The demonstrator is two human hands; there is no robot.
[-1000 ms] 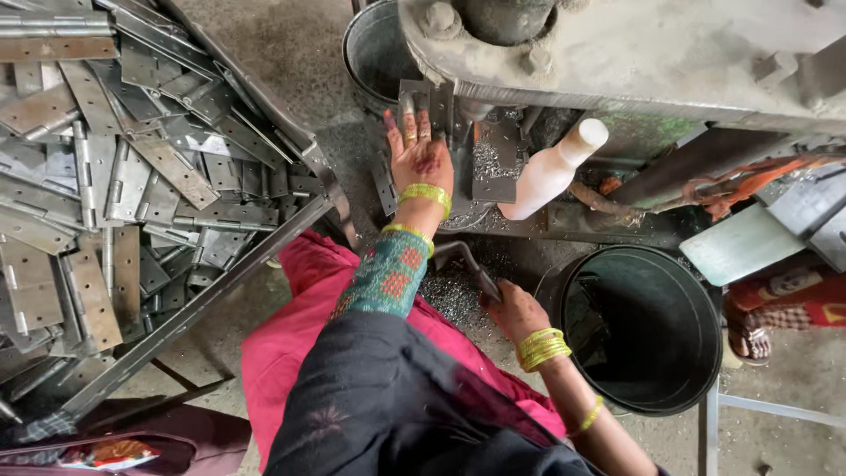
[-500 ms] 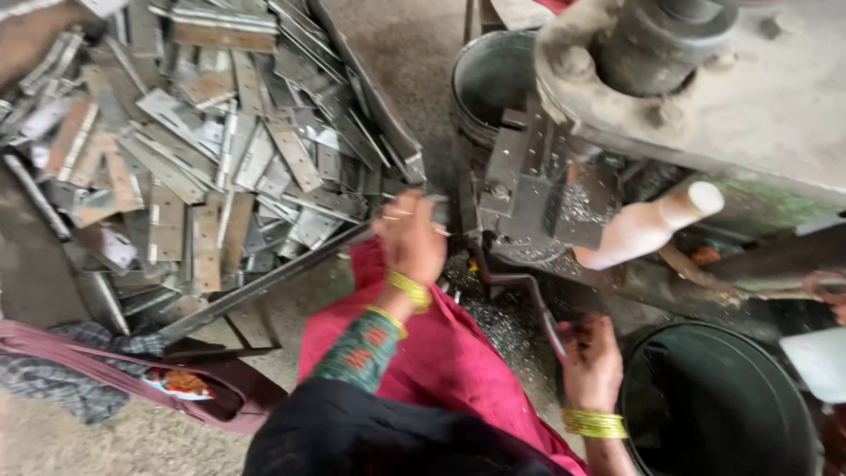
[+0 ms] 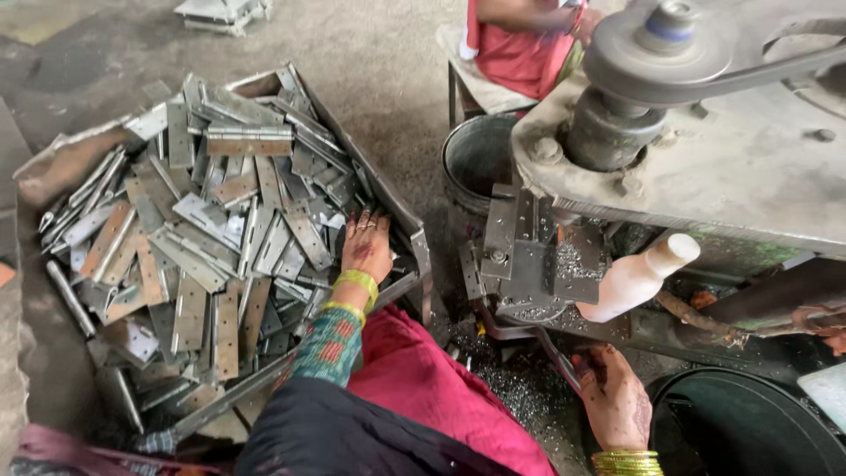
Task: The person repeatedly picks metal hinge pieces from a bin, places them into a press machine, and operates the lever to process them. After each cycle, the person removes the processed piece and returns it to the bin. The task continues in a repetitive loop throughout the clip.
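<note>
Steel hinges (image 3: 211,256) at nine o'clock meet our left hand (image 3: 366,247), grip spread flat to pick one; right hand (image 3: 614,397) clasps a lever (image 3: 555,357).

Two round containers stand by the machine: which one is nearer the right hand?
The dark round bin at lower right, beside the right hand; the grey metal bucket stands farther off, behind the machine's front.

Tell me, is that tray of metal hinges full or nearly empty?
Full: the tray is heaped with metal hinges nearly rim to rim.
</note>
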